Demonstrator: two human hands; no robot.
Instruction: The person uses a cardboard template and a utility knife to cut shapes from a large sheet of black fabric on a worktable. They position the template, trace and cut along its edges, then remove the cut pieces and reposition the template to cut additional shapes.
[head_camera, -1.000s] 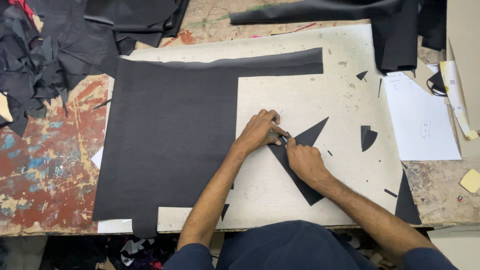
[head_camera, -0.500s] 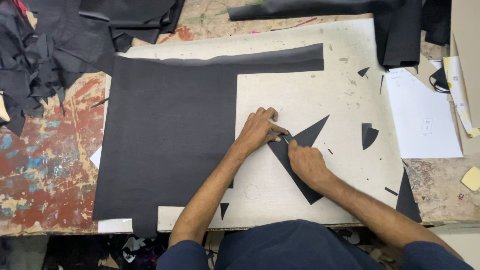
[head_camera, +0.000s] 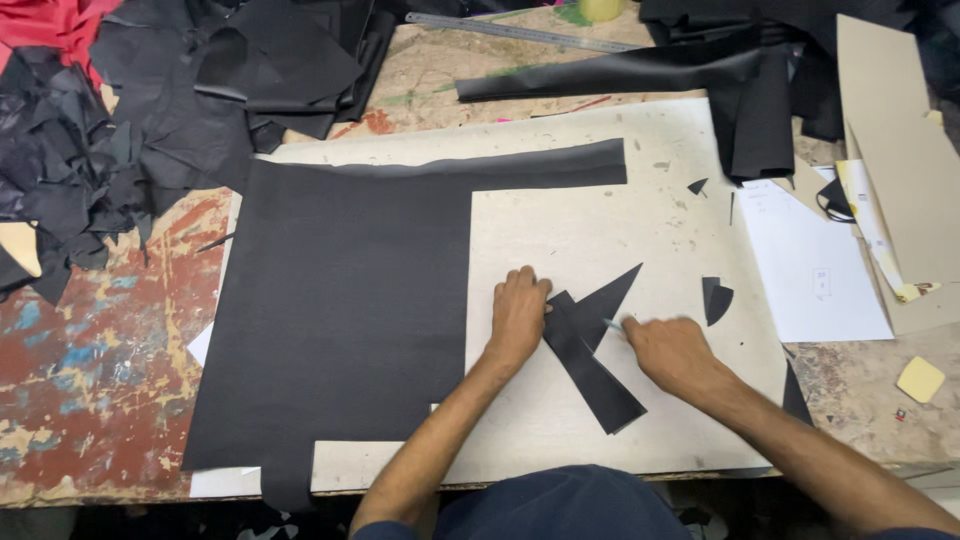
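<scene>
A narrow black strip (head_camera: 592, 370) lies on a pale cutting board (head_camera: 560, 230), next to a black triangular offcut (head_camera: 612, 300). My left hand (head_camera: 518, 318) presses flat on the strip's upper end. My right hand (head_camera: 672, 352) is closed around a small blade tool (head_camera: 612, 324) whose tip points at the strip's right edge. A large black fabric sheet (head_camera: 350, 310) covers the left half of the board.
Heaps of black scraps (head_camera: 110, 150) fill the upper left. A metal ruler (head_camera: 510, 32) lies at the top. White paper (head_camera: 815, 260) and cardboard templates (head_camera: 905, 170) sit at the right, with small black offcuts (head_camera: 716, 298) and a yellow piece (head_camera: 920, 379).
My right hand has slid to the right and down along the strip's edge with the tool. The left hand stays pressed on the strip.
</scene>
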